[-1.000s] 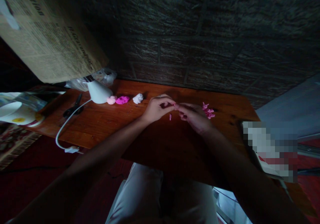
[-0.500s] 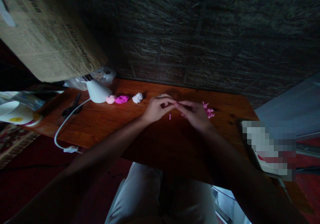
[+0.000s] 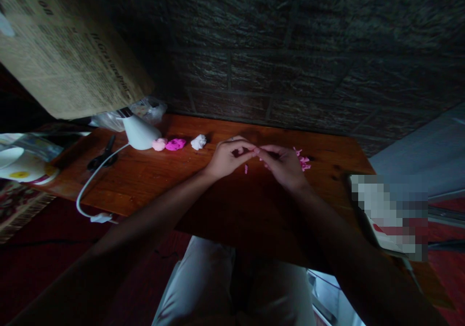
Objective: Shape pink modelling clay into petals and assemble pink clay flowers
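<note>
Over the wooden table, my left hand (image 3: 229,156) and my right hand (image 3: 282,163) meet with thumbs and fingers pinched together at the tips. Whatever sits between the fingertips is too small and dark to make out. Just below the left fingers lies a small pink strip (image 3: 246,169) that looks like modelling clay. Beside my right hand is a little heap of pink clay pieces (image 3: 304,162), partly hidden by the hand. Left of my hands, a white lump (image 3: 198,142), a magenta lump (image 3: 176,144) and a pale pink lump (image 3: 159,145) stand in a row.
A lamp with a white base (image 3: 140,132) and newsprint shade (image 3: 80,59) stands at the left. Its white cable (image 3: 83,190) crosses black scissors (image 3: 105,157). A paper cup (image 3: 27,166) is far left; a blurred-out device (image 3: 388,214) is at right. A dark brick wall (image 3: 254,50) rises behind the table (image 3: 203,200).
My two hands stay pinched together in nearly the same place, the fingers shifting only slightly. The whole view has drifted a little; the things on the table lie as before.
</note>
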Demonstrator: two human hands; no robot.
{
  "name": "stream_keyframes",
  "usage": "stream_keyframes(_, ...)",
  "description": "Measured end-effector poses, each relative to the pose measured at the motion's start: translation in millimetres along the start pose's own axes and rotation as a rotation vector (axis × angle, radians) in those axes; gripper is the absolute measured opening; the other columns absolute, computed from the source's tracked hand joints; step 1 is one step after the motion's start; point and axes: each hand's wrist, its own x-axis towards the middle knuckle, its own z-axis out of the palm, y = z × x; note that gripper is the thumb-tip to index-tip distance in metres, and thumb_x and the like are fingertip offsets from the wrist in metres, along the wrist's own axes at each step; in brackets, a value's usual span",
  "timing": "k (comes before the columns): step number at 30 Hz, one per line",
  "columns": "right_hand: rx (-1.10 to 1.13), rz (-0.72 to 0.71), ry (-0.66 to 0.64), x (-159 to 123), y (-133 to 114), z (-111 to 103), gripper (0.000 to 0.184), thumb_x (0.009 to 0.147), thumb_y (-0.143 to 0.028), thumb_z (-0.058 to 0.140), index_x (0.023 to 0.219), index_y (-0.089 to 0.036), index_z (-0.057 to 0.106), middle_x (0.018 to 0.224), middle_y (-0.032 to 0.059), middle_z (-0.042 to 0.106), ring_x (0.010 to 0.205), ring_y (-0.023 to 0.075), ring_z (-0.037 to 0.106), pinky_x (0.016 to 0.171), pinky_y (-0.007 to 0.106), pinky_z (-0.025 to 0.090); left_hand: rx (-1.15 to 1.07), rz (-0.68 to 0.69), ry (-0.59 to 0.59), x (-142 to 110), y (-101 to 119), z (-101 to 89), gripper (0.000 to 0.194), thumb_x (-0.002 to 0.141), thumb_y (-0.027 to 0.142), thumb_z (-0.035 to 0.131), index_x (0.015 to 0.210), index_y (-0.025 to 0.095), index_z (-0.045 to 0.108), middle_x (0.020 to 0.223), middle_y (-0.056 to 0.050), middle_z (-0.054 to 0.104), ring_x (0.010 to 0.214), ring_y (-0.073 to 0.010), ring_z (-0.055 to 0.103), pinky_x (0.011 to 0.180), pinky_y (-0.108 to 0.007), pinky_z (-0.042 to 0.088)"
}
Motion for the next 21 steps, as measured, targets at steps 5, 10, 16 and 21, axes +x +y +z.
stream_keyframes(5,0.071,0.031,-0.038,3,6,0,0.037,0.069,-0.054,0.082,0.082,-0.020,0.077,0.068,-0.0012,0.063,0.057,0.0102,0.050,0.054,0.026,0.041,0.007,-0.032,-0.006,-2,-1,0.2,0.011,0.089,0.028,0.074,0.093,0.018,0.076,0.079,-0.002,0.073,0.062,-0.0079,0.057,0.059,-0.021,0.046)
stream_keyframes(10,0.024,0.015,-0.132,5,10,-2,0.040,0.077,-0.056,0.075,0.090,-0.018,0.074,0.062,-0.0036,0.056,0.054,0.0105,0.049,0.053,0.026,0.040,-0.003,-0.020,-0.008,-3,-2,0.5,0.012,0.089,0.028,0.074,0.093,0.017,0.076,0.080,-0.003,0.073,0.061,-0.0075,0.057,0.058,-0.021,0.046)
stream_keyframes(16,-0.111,-0.027,-0.260,6,15,-5,0.036,0.091,-0.053,0.061,0.096,-0.018,0.069,0.064,-0.0014,0.058,0.057,0.0131,0.054,0.054,0.027,0.041,-0.020,-0.012,-0.039,-3,0,-0.2,0.011,0.088,0.026,0.074,0.092,0.016,0.076,0.080,-0.003,0.073,0.061,-0.0070,0.058,0.058,-0.020,0.045)
stream_keyframes(21,-0.229,-0.067,-0.280,5,19,-3,0.032,0.098,-0.048,0.051,0.100,-0.018,0.064,0.068,0.0017,0.063,0.065,0.0168,0.061,0.060,0.029,0.047,-0.020,0.011,-0.062,-3,0,-0.9,0.010,0.088,0.025,0.074,0.093,0.016,0.076,0.080,-0.003,0.072,0.060,-0.0065,0.057,0.056,-0.019,0.045)
